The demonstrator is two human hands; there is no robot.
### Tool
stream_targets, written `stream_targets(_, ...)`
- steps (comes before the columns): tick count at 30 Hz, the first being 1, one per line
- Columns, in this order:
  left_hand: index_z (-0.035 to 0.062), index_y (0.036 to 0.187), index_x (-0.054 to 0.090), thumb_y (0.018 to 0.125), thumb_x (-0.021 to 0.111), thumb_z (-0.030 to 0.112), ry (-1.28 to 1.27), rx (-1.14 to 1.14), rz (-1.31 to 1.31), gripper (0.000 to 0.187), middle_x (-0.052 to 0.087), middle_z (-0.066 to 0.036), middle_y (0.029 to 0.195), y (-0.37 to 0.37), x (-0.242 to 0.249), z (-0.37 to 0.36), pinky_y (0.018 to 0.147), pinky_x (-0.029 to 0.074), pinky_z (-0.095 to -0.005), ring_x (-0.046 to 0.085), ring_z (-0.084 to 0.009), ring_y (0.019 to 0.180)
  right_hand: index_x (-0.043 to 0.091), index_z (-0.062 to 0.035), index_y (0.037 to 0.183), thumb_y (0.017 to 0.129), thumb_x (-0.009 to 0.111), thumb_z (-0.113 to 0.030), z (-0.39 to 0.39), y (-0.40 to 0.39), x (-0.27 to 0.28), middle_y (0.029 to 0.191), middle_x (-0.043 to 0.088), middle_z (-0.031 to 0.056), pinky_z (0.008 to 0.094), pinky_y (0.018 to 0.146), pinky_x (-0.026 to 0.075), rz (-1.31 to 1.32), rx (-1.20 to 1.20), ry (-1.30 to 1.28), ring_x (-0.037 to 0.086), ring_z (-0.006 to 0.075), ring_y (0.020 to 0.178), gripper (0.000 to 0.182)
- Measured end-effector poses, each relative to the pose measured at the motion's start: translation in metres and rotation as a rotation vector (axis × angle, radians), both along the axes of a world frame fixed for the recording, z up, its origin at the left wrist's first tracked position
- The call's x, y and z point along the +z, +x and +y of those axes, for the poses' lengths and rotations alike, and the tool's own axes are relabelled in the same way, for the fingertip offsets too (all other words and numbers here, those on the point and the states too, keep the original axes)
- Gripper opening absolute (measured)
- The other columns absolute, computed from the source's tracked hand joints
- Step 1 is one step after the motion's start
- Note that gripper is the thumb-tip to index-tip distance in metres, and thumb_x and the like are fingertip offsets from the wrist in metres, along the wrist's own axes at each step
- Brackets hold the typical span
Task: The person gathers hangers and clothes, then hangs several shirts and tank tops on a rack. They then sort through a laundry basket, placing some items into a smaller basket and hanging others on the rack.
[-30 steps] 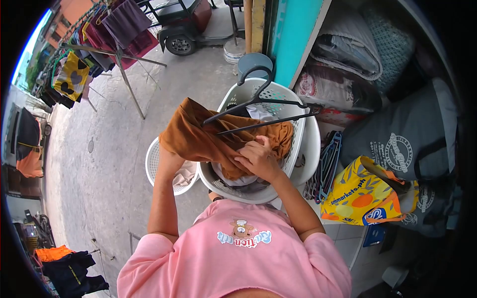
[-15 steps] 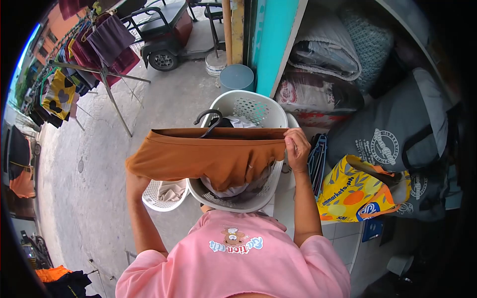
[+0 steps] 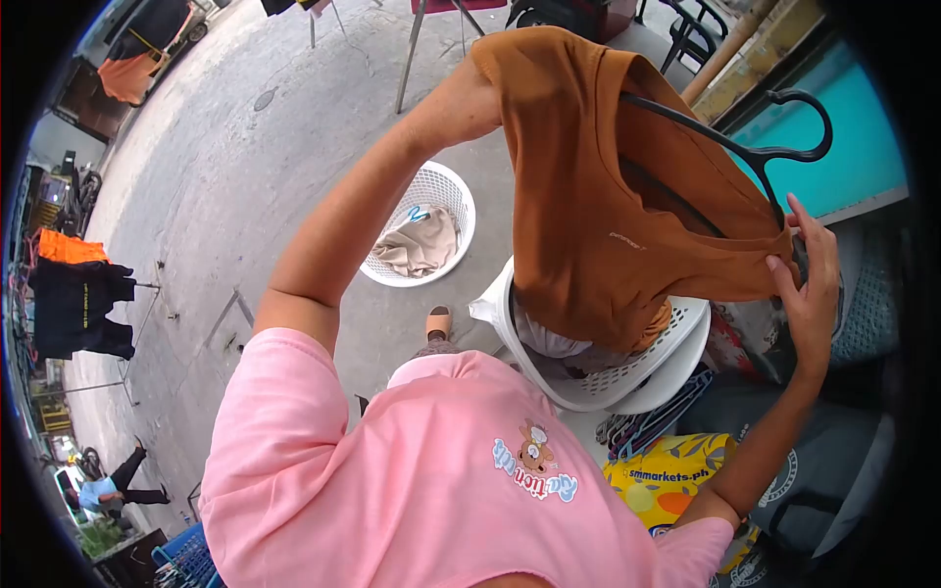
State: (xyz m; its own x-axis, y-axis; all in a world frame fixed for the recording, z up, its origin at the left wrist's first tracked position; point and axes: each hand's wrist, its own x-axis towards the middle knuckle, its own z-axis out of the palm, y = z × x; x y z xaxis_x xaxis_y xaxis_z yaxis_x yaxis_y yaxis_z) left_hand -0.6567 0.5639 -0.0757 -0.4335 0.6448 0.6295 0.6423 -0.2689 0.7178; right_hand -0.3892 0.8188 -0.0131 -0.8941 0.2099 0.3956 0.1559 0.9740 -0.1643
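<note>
A brown shirt [image 3: 578, 216] hangs stretched between my two hands, above a white laundry basket [image 3: 676, 338]. A black clothes hanger [image 3: 760, 152] lies within its neck opening, the hook sticking out to the upper right. My left hand [image 3: 480, 103] reaches in under the cloth at the upper left, its fingers hidden by the fabric. On the other side my right hand [image 3: 812, 279] pinches the shirt's edge near the hanger's end, thumb in front. The shirt's lower part droops over the basket, where pale and orange cloth shows.
A smaller white basket [image 3: 468, 220] with beige cloth [image 3: 417, 245] and a blue item stands on the concrete floor. Several hangers [image 3: 662, 412], a yellow shopping bag [image 3: 676, 470] and a dark grey bag [image 3: 833, 441] lie at the lower right. Clothes on racks [image 3: 83, 304] are at far left.
My view has turned rightward. The shirt has gone from a flat, sideways stretch to hanging lower and more open, with more of the hanger showing. My left hand is higher.
</note>
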Motion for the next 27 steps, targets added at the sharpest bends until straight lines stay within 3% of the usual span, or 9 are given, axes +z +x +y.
stream_targets(1, 0.0022, 0.102, 0.057, 0.08, 0.06, 0.016, 0.071, 0.037, 0.067, 0.027, 0.062, -0.007, 0.092, -0.004, 0.006, -0.005, 0.076, 0.046, -0.0286, 0.057, -0.014, 0.087, 0.05, -0.0053, 0.12, 0.076, 0.058, -0.003, 0.001, -0.008, 0.008, 0.112, 0.053, 0.0126, 0.0318, 0.089, 0.038, -0.022, 0.058, 0.111, 0.051, 0.0251, 0.104, 0.045)
stream_targets(3, 0.0025, 0.108, 0.053, 0.081, 0.06, 0.018, 0.045, 0.05, 0.073, 0.032, 0.06, -0.008, 0.097, -0.023, 0.022, -0.022, 0.079, 0.045, -0.0301, 0.055, -0.0158, 0.092, 0.048, 0.0051, 0.116, 0.083, 0.053, -0.009, -0.002, -0.022, 0.028, 0.104, 0.057, 0.0117, 0.0256, 0.087, 0.038, -0.116, -0.01, -0.43, 0.053, 0.0159, 0.098, 0.036)
stream_targets(5, 0.0029, 0.113, 0.049, 0.082, 0.059, 0.021, -0.093, 0.002, -0.035, 0.037, 0.058, -0.009, 0.103, -0.049, 0.039, -0.044, 0.082, 0.043, -0.0316, 0.054, -0.0176, 0.097, 0.049, 0.0039, 0.115, 0.085, 0.052, -0.013, -0.006, -0.045, 0.051, 0.104, 0.058, 0.0085, 0.0237, 0.087, 0.038, -0.134, 0.025, -0.443, 0.052, 0.0129, 0.099, 0.035)
stream_targets(7, 0.0032, 0.118, 0.046, 0.083, 0.058, 0.023, -0.281, -0.088, -0.199, 0.042, 0.056, -0.01, 0.109, -0.077, 0.052, -0.07, 0.085, 0.042, -0.033, 0.052, -0.0194, 0.101, 0.049, 0.003, 0.117, 0.086, 0.051, -0.016, -0.009, -0.073, 0.072, 0.104, 0.057, 0.0074, 0.0227, 0.087, 0.037, -0.102, 0.08, -0.422, 0.053, 0.0123, 0.096, 0.036)
stream_targets(8, 0.0034, 0.121, 0.044, 0.083, 0.058, 0.024, -0.366, -0.129, -0.272, 0.045, 0.055, -0.011, 0.111, -0.09, 0.056, -0.083, 0.087, 0.042, -0.0338, 0.051, -0.0203, 0.104, 0.049, 0.0022, 0.117, 0.086, 0.053, -0.018, -0.007, -0.085, 0.081, 0.107, 0.056, 0.0065, 0.0227, 0.088, 0.037, 0.023, 0.051, -0.172, 0.052, 0.011, 0.097, 0.038)
stream_targets(11, 0.0039, 0.129, 0.038, 0.085, 0.057, 0.027, -0.544, -0.187, -0.456, 0.053, 0.052, -0.013, 0.12, -0.126, 0.063, -0.129, 0.092, 0.04, -0.036, 0.049, -0.0231, 0.111, 0.05, 0.0015, 0.118, 0.085, 0.055, -0.014, -0.048, -0.133, 0.133, 0.106, 0.057, 0.0083, 0.0258, 0.086, 0.039, 0.114, 0.301, -0.019, 0.053, 0.0135, 0.094, 0.036)
stream_targets(16, 0.0051, 0.122, 0.043, 0.087, 0.054, 0.026, -0.112, 0.148, -0.519, 0.042, 0.055, -0.011, 0.111, -0.154, 0.06, -0.194, 0.087, 0.043, -0.0342, 0.053, -0.0197, 0.104, 0.051, 0.0014, 0.114, 0.085, 0.055, -0.012, -0.107, -0.197, 0.17, 0.102, 0.057, 0.0069, 0.0253, 0.084, 0.04, 0.349, 0.449, 0.012, 0.053, 0.0124, 0.091, 0.032)
stream_targets(23, 0.0064, 0.125, 0.04, 0.084, 0.057, 0.032, -0.07, 0.493, -0.402, 0.052, 0.054, -0.011, 0.112, -0.155, 0.063, -0.226, 0.084, 0.044, -0.0325, 0.053, -0.0192, 0.103, 0.053, 0.0011, 0.108, 0.085, 0.054, -0.01, -0.165, -0.26, 0.176, 0.096, 0.058, 0.005, 0.0246, 0.08, 0.041, 0.523, 0.608, -0.129, 0.053, 0.0108, 0.087, 0.025)
stream_targets(27, 0.0073, 0.126, 0.038, 0.083, 0.057, 0.036, 0.09, 0.705, -0.143, 0.055, 0.049, -0.011, 0.117, -0.148, 0.073, -0.227, 0.085, 0.043, -0.034, 0.05, -0.0192, 0.105, 0.054, 0.001, 0.104, 0.085, 0.053, -0.009, -0.193, -0.285, 0.169, 0.093, 0.058, 0.004, 0.0242, 0.078, 0.042, 0.567, 0.695, -0.226, 0.054, 0.01, 0.085, 0.022)
